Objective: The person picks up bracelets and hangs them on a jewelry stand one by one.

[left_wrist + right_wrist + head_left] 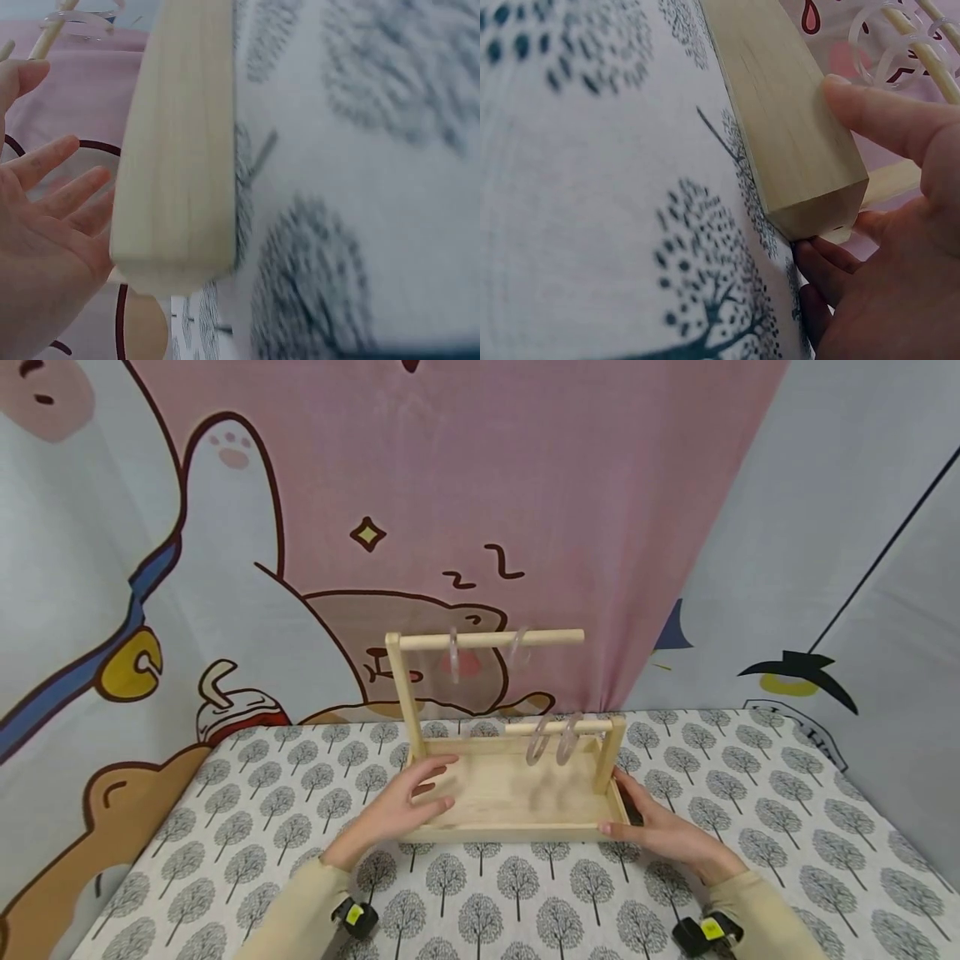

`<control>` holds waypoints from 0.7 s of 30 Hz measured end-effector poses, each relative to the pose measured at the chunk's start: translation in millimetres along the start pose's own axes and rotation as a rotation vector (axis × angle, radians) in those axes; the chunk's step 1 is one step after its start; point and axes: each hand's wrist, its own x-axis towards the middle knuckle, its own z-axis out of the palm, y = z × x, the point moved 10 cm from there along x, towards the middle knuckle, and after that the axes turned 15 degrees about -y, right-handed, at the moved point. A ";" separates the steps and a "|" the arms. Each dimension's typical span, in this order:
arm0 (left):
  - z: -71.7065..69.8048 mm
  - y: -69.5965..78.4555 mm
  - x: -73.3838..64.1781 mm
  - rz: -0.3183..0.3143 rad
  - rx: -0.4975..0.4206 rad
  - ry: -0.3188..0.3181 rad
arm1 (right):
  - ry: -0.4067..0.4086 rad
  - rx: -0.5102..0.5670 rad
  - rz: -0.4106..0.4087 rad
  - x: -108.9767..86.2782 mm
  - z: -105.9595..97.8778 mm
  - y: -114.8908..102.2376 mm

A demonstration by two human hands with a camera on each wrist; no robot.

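Observation:
A light wooden stand [517, 833] rests on the table, a shallow tray with a post at each end. The tall left post carries a long upper bar [487, 639] with two clear rings [453, 656] on it. From the short right post a lower bar [592, 727] points left, with two more clear rings [567, 740]. My right hand [667, 835] grips the tray's front right corner, thumb [847, 94] at the front wall's edge and fingers around the end. With fingers spread, my left hand [397, 806] hovers at the tray's left end.
A white cloth [480, 910] printed with grey trees covers the table. Behind it hangs a curtain [585, 485] with cartoon animals. Both wrists wear dark bands with small cameras [705, 931].

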 end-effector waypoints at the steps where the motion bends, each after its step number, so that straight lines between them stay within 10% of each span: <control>1: -1.1 0.1 -3.2 0.003 0.007 0.007 | -0.001 0.002 0.000 -0.1 0.2 0.3; 12: -22.9 -0.4 -43.5 0.021 0.086 0.107 | 0.012 -0.069 -0.050 3.9 2.8 -6.0; 21: -38.7 -18.0 -75.1 -0.141 0.269 0.163 | 0.003 -0.329 -0.109 -20.3 -7.3 -15.7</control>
